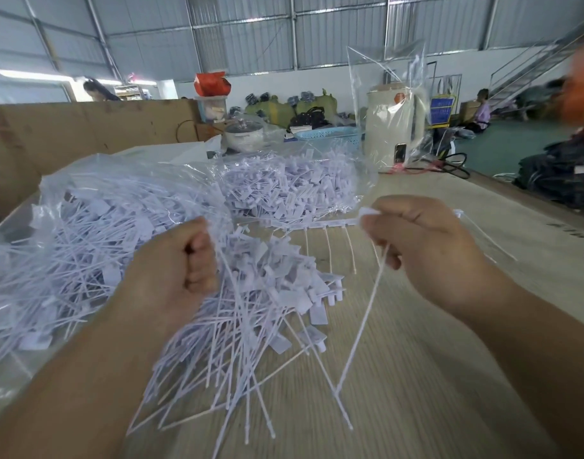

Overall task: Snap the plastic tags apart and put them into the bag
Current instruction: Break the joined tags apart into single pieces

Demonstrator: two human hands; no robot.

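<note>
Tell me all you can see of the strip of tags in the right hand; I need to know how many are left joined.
The strip is white plastic: small flat tags joined side by side, each with a thin tail hanging down. It runs level above the table. The right hand pinches its right end; its left end reaches the pile. About four tails show; blur hides the exact count.

A cream electric kettle [392, 127] stands far back on the table [416, 376]; blue basket [327, 133] beside it (pot [243, 135] nearby).

A single head-worn wide-angle view looks forward and down from close above the pale wood-grain counter [416, 376], both forearms entering from the near edge, the warehouse's grey corrugated metal wall [250, 34] far beyond.
</note>
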